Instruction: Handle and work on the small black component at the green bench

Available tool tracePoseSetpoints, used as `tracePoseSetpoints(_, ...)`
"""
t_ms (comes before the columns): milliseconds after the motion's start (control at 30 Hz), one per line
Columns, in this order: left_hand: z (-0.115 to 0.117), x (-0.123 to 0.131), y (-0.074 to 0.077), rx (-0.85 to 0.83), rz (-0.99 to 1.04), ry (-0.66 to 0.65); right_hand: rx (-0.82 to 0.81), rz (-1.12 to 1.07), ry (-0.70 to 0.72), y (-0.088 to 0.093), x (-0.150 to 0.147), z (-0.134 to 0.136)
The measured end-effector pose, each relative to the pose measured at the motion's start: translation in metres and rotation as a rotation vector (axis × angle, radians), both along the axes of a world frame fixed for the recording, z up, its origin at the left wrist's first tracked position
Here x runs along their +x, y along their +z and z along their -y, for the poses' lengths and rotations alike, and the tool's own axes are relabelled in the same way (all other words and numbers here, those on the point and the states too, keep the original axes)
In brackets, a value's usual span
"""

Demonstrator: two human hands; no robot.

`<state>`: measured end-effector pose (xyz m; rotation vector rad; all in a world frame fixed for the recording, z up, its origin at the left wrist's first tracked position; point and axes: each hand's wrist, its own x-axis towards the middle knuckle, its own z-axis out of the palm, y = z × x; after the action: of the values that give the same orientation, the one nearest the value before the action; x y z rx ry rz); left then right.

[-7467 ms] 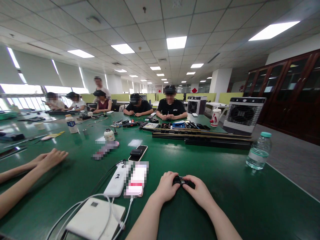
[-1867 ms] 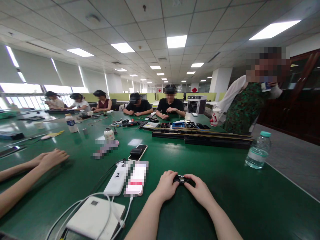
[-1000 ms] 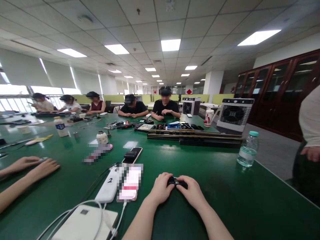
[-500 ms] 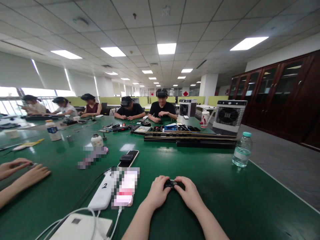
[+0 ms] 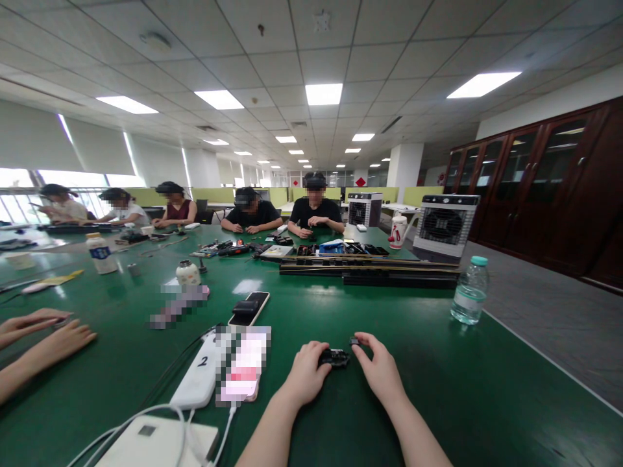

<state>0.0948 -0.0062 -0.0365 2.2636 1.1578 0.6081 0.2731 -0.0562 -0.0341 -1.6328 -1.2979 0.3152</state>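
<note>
Two hands low over the green worktop (image 5: 438, 389), each pinching a bit of black hardware.

The left hand (image 5: 305, 375) has its grip closed on a small black part (image 5: 333, 357), held at the fingertips in front of the person. The right hand (image 5: 378, 370) sits just beside it, thumb and forefinger narrowed on a tiny black piece (image 5: 354, 340), which is slightly up and to the right of the part and apart from it. A white power bank (image 5: 198, 381) lies to the left and a water bottle (image 5: 468, 290) stands well off to the right. A co-worker's hands (image 5: 46, 331) rest at the far left.
</note>
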Motion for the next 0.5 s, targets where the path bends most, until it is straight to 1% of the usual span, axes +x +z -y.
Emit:
tracePoseSetpoints(267, 0.000, -0.001, 0.000, 0.001, 0.010, -0.002, 0.005, -0.027, -0.118, 0.004, 0.009, 0.002)
tracePoseSetpoints(500, -0.002, -0.002, -0.003, -0.009, 0.015, -0.006, 0.032, -0.015, -0.171, 0.006, 0.012, 0.004)
